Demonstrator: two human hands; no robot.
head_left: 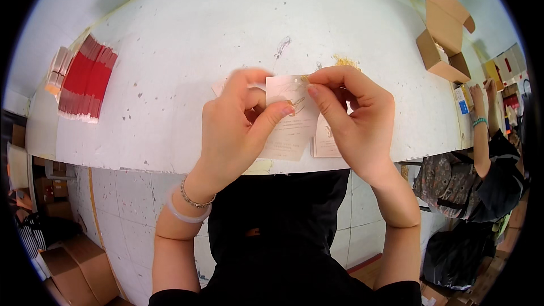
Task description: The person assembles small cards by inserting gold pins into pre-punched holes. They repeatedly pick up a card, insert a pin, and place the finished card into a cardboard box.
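Observation:
Above the table's near edge I hold a small pale printed card (292, 130) with a gold-coloured line drawing. My left hand (235, 119) is closed on its left side, thumb lying across the front. At the card's top right corner, my right hand (357, 113) pinches with thumb and forefinger; whether something tiny is also between those fingertips I cannot make out. Partly under my right hand lies a stack of similar cards (326, 146). Another pale piece (217, 88) sticks out behind my left hand, mostly hidden.
Red-and-white bundles (88, 79) lie in a row at the table's left. An open cardboard box (442, 56) stands at the far right. Beyond it a co-worker's arm (480, 136) reaches over the table. Cardboard boxes (79, 269) are on the floor at lower left.

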